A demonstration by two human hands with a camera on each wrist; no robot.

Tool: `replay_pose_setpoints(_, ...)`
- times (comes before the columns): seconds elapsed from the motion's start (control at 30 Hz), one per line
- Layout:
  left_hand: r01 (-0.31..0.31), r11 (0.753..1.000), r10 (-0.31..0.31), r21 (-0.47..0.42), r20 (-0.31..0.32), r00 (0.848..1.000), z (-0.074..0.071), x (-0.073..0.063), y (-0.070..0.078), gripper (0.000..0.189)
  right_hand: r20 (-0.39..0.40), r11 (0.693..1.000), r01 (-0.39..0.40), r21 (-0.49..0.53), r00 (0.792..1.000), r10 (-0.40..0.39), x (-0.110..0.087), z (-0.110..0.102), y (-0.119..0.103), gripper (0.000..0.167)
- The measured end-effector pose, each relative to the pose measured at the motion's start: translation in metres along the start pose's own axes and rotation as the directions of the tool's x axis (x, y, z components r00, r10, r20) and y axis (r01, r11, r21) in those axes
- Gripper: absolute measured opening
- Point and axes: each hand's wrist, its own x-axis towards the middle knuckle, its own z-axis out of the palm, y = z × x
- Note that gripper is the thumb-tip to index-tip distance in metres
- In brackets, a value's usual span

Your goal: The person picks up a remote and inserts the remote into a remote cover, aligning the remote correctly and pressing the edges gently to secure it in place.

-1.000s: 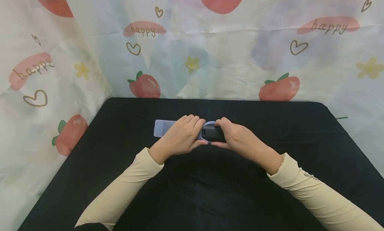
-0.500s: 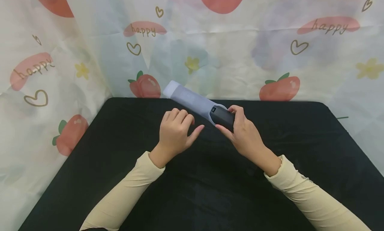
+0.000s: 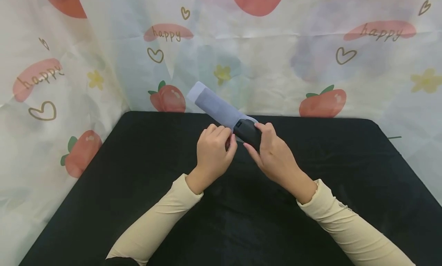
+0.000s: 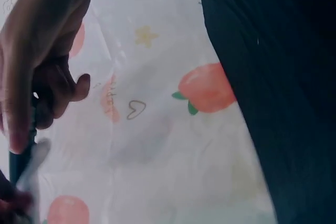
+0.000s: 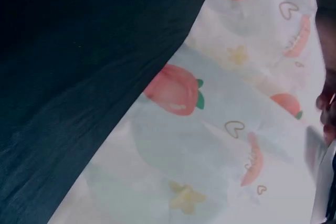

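Observation:
In the head view, a long black remote control (image 3: 247,132) slants up to the left, its back with a small notch facing up. Most of its length sits inside a translucent bluish sleeve (image 3: 219,106), whose paler far end reaches past it. My right hand (image 3: 276,152) grips the bare lower end, thumb on the near side and fingers on the far side. At the sleeve's near edge, beside the notch, my left hand (image 3: 214,149) pinches with thumb and curled fingers. The left wrist view shows the left thumb (image 4: 20,129) against the dark edge, with the pale sleeve (image 4: 38,163) alongside.
A black cloth covers the table (image 3: 221,227) below both hands. Behind and to the left hangs a pale curtain (image 3: 262,66) printed with red fruit, hearts and flowers, meeting the table's back edge.
The left hand let go of the sleeve, drew back with thumb apart, then came up to pinch its near edge. The right hand has raised and tilted the remote, far end up.

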Motion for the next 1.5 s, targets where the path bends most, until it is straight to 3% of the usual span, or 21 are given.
replay_pose_setpoints(0.13, -0.074, 0.992, 0.075, -0.098, 0.002, 0.997, 0.004, -0.001, -0.002, 0.015, -0.040, 0.999, -0.033, -0.009, 0.999, 0.033, -0.001, 0.002, -0.004, 0.052)
replay_pose_setpoints(0.3, -0.171, 0.961, 0.184, -0.218, 0.041, 0.982, 0.006, -0.003, -0.007, 0.011, -0.022, 0.997, -0.078, -0.005, 0.997, 0.078, -0.001, 0.002, -0.009, 0.049)
replay_pose_setpoints(0.5, -0.222, 0.926, 0.261, -0.306, 0.091, 0.961, 0.006, -0.007, -0.013, 0.011, 0.033, 0.992, -0.123, 0.016, 0.992, 0.122, 0.002, 0.001, -0.013, 0.048)
replay_pose_setpoints(0.63, -0.233, 0.922, 0.268, -0.308, 0.075, 0.960, 0.004, -0.007, -0.014, 0.010, 0.059, 0.991, -0.132, 0.036, 0.990, 0.129, 0.005, 0.000, -0.012, 0.049)
replay_pose_setpoints(0.73, -0.227, 0.948, 0.243, -0.223, 0.046, 0.969, 0.002, -0.007, -0.013, 0.012, 0.049, 0.997, -0.073, 0.030, 0.996, 0.071, 0.007, 0.001, -0.006, 0.051)
replay_pose_setpoints(0.83, -0.243, 0.966, 0.245, -0.087, 0.014, 0.969, -0.003, -0.007, -0.014, 0.016, 0.012, 0.998, 0.059, -0.011, 0.998, -0.059, 0.008, 0.002, 0.004, 0.053)
replay_pose_setpoints(0.9, -0.262, 0.965, 0.261, -0.007, -0.024, 0.965, -0.008, -0.008, -0.015, 0.017, -0.017, 0.983, 0.173, -0.055, 0.985, -0.174, 0.006, 0.001, 0.011, 0.052)
replay_pose_setpoints(0.97, -0.279, 0.959, 0.282, 0.050, -0.042, 0.959, -0.015, -0.005, -0.018, 0.017, -0.038, 0.955, 0.282, -0.095, 0.957, -0.287, 0.002, 0.001, 0.017, 0.049)
replay_pose_setpoints(1.03, -0.299, 0.951, 0.299, 0.084, 0.008, 0.954, -0.021, 0.000, -0.020, 0.029, -0.051, 0.915, 0.382, -0.130, 0.919, -0.391, -0.002, 0.001, 0.024, 0.045)
replay_pose_setpoints(1.1, -0.331, 0.939, 0.317, 0.093, 0.134, 0.939, -0.025, 0.005, -0.023, 0.052, -0.067, 0.877, 0.457, -0.151, 0.880, -0.470, -0.006, 0.001, 0.029, 0.041)
replay_pose_setpoints(1.2, -0.411, 0.909, 0.368, 0.073, 0.329, 0.870, -0.025, 0.009, -0.025, 0.068, -0.106, 0.845, 0.511, -0.157, 0.842, -0.529, -0.009, 0.001, 0.032, 0.037)
replay_pose_setpoints(1.27, -0.441, 0.896, 0.386, 0.057, 0.392, 0.835, -0.023, 0.007, -0.025, 0.064, -0.114, 0.843, 0.513, -0.166, 0.839, -0.533, -0.010, 0.001, 0.032, 0.037)
replay_pose_setpoints(1.3, -0.449, 0.892, 0.391, 0.054, 0.404, 0.827, -0.023, 0.005, -0.025, 0.060, -0.115, 0.844, 0.510, -0.165, 0.840, -0.530, -0.011, 0.000, 0.032, 0.038)
replay_pose_setpoints(1.4, -0.422, 0.905, 0.360, 0.052, 0.435, 0.825, -0.024, 0.000, -0.025, 0.052, -0.058, 0.847, 0.494, -0.195, 0.857, -0.513, -0.011, -0.007, 0.031, 0.037)
replay_pose_setpoints(1.5, -0.377, 0.925, 0.314, 0.043, 0.471, 0.824, -0.026, -0.005, -0.026, 0.053, 0.012, 0.843, 0.488, -0.224, 0.867, -0.499, -0.009, -0.016, 0.031, 0.051)
